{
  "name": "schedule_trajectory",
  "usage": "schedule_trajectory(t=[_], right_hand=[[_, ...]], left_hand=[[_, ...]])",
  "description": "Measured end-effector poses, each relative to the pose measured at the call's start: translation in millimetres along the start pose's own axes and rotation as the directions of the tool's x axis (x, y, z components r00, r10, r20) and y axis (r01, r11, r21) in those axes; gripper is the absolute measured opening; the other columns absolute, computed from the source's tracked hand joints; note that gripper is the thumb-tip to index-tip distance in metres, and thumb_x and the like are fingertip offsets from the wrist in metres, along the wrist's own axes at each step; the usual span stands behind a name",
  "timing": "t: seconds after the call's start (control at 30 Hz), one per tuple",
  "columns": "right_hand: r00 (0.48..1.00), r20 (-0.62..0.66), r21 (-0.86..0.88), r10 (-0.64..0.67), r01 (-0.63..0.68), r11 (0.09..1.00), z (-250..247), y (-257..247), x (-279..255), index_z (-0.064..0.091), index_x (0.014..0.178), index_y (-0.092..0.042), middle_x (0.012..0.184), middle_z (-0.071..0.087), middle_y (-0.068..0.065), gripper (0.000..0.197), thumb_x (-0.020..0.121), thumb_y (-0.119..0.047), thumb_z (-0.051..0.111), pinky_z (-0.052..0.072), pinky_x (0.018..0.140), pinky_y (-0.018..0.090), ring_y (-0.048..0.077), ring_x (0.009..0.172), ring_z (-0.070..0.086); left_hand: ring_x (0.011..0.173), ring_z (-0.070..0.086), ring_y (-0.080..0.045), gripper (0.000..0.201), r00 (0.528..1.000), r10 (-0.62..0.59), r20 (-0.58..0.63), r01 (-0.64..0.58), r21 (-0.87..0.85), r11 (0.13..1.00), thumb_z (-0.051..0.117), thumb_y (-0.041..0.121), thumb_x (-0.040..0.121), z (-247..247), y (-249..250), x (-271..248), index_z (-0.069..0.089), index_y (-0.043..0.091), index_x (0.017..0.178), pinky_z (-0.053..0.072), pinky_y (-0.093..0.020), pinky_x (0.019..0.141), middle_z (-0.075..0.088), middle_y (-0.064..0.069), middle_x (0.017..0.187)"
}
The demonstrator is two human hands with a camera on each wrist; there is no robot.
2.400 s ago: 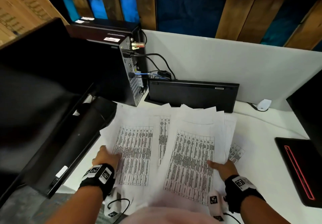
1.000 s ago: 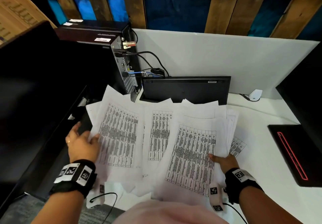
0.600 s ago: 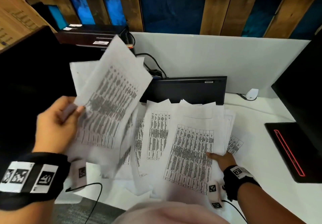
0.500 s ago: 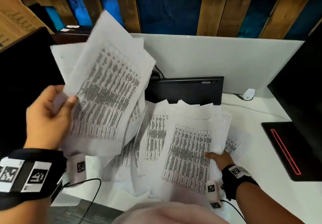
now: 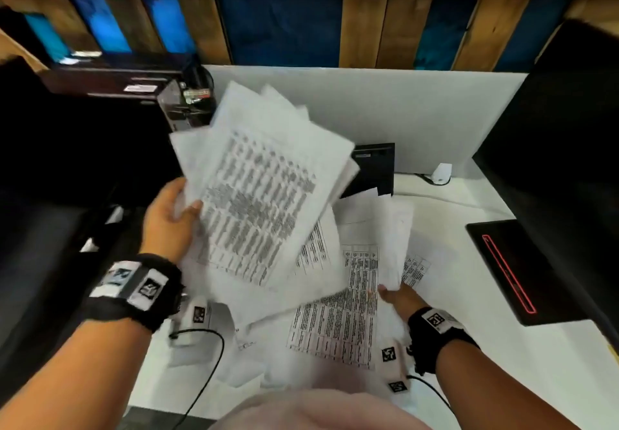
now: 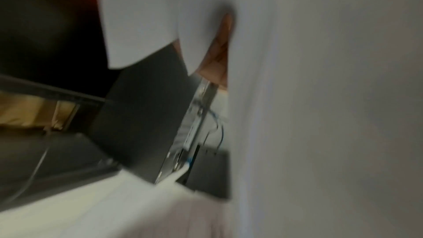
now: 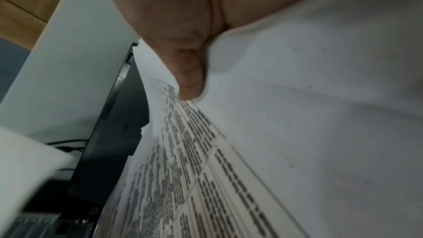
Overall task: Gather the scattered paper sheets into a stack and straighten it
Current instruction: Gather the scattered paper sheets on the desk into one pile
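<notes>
The lifted bundle of paper sheets (image 5: pixel 261 202) hangs in the air over the desk, fanned and skewed, its corners poking out past one another above the grip. The left hand (image 5: pixel 167 218) pinches it at its left edge, thumb on the printed face and fingers curled behind; in the left wrist view only a fingertip shows between 2 sheets. Below and to the right of that grip, the remaining sheets (image 5: pixel 338 322) lie overlapping on the white desk (image 5: pixel 469 346). The right hand (image 5: pixel 400 299) holds their right edge, thumb (image 7: pixel 190 79) pressed on top with paper bulging round it; I cannot tell how the other fingers lie.

The bundle is held at 1 edge only, so my worry is that loose inner sheets slip out and fall, perhaps toward the computer tower (image 5: pixel 181 108) beyond the grip. Dropped askew onto the pile, it could also fold corners, or shove sheets off the near desk edge.
</notes>
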State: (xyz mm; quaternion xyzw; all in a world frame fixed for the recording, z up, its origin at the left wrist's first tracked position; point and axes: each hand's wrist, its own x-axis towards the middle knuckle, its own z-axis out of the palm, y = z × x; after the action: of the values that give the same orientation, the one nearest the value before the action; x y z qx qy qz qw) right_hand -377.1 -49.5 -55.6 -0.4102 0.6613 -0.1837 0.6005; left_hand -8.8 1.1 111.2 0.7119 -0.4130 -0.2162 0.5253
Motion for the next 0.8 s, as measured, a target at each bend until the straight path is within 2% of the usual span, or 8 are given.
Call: schedule_trajectory(t=[0.1, 0.2, 0.27, 0.3, 0.4, 0.5, 0.67, 0.8], right_hand=[[1.000, 0.026, 0.036, -0.017, 0.016, 0.999, -3.5, -4.6, -4.2, 0.040, 0.141, -0.004, 0.142, 0.048, 0.014, 0.061, 0.095, -0.044, 0.047, 0.031, 0.108, 0.033, 0.029, 0.131, 0.045], [0.994, 0.077, 0.055, -0.081, 0.077, 0.996, -4.8, -5.1, -11.6, 0.053, 0.131, -0.014, 0.126, 0.062, 0.004, 0.099, 0.054, -0.074, 0.070, 0.041, 0.103, 0.035, 0.023, 0.118, 0.056], [0.991, 0.098, 0.091, -0.090, 0.081, 0.993, -4.2, 0.6, -10.5, 0.061, 0.117, -0.012, 0.104, 0.070, 0.001, 0.102, 0.031, -0.060, 0.087, 0.051, 0.084, 0.030, 0.019, 0.099, 0.064], [0.992, 0.086, 0.079, -0.091, 0.084, 0.993, -4.2, 5.2, -7.1, 0.063, 0.114, -0.009, 0.101, 0.071, 0.002, 0.104, 0.026, -0.056, 0.090, 0.052, 0.082, 0.028, 0.019, 0.096, 0.066], [0.998, 0.005, 0.009, -0.059, 0.059, 0.998, -3.5, 9.7, -2.9, 0.064, 0.113, -0.005, 0.103, 0.070, 0.008, 0.069, 0.058, -0.040, 0.088, 0.049, 0.086, 0.030, 0.024, 0.095, 0.065], [0.996, -0.081, 0.027, -0.043, 0.045, 0.999, -2.9, 17.9, 2.0, 0.063, 0.116, -0.002, 0.109, 0.069, 0.014, 0.040, 0.083, -0.023, 0.072, 0.051, 0.090, 0.036, 0.028, 0.098, 0.065], [0.997, -0.072, 0.021, -0.002, 0.003, 1.000, -2.4, 24.4, 6.5, 0.055, 0.126, 0.001, 0.120, 0.064, 0.016, 0.053, 0.081, -0.019, 0.074, 0.046, 0.102, 0.043, 0.031, 0.111, 0.061], [0.998, 0.036, 0.055, 0.055, -0.057, 0.997, -2.1, 31.3, 9.5, 0.056, 0.123, 0.001, 0.107, 0.069, 0.015, 0.067, 0.064, -0.014, 0.082, 0.051, 0.095, 0.048, 0.030, 0.097, 0.066]], left_hand=[[0.123, 0.054, -0.025, 0.043, 0.980, -0.160, 0.118, 0.147, 0.112, 0.983, 0.053, 0.000, 0.093, 38.7, -29.0, -13.0, 0.051, 0.012, 0.134, 0.037, -0.023, 0.095, 0.056, -0.010, 0.133], [0.105, 0.063, -0.007, 0.044, 0.952, -0.269, 0.143, 0.251, 0.136, 0.958, 0.052, 0.002, 0.095, 70.8, -44.1, -25.9, 0.048, 0.016, 0.136, 0.041, -0.009, 0.078, 0.051, -0.007, 0.136], [0.085, 0.062, -0.002, 0.044, 0.927, -0.337, 0.162, 0.330, 0.072, 0.941, 0.049, -0.003, 0.095, 89.3, -50.4, -29.9, 0.048, 0.014, 0.135, 0.041, 0.000, 0.058, 0.055, -0.007, 0.123], [0.092, 0.061, -0.009, 0.044, 0.917, -0.362, 0.168, 0.355, 0.072, 0.932, 0.049, -0.004, 0.095, 96.4, -54.5, -30.8, 0.049, 0.015, 0.134, 0.043, -0.003, 0.061, 0.057, -0.008, 0.121], [0.116, 0.057, -0.026, 0.041, 0.921, -0.369, 0.123, 0.353, 0.136, 0.926, 0.054, 0.003, 0.093, 106.0, -62.6, -29.2, 0.054, 0.016, 0.132, 0.041, -0.023, 0.088, 0.061, -0.011, 0.124], [0.118, 0.056, -0.031, 0.042, 0.885, -0.466, 0.006, 0.461, 0.137, 0.877, 0.054, 0.008, 0.093, 97.0, -72.0, -25.3, 0.052, 0.013, 0.134, 0.042, -0.033, 0.099, 0.059, -0.013, 0.125], [0.118, 0.057, -0.038, 0.051, 0.792, -0.592, 0.150, 0.557, 0.222, 0.801, 0.059, 0.013, 0.089, 100.8, -91.8, -49.2, 0.044, 0.012, 0.137, 0.047, -0.046, 0.100, 0.055, -0.016, 0.136], [0.141, 0.032, -0.027, 0.073, 0.734, -0.585, 0.346, 0.493, 0.321, 0.809, 0.061, 0.011, 0.091, 124.4, -76.5, -86.5, 0.019, 0.009, 0.151, 0.029, -0.030, 0.108, 0.032, -0.006, 0.153]])
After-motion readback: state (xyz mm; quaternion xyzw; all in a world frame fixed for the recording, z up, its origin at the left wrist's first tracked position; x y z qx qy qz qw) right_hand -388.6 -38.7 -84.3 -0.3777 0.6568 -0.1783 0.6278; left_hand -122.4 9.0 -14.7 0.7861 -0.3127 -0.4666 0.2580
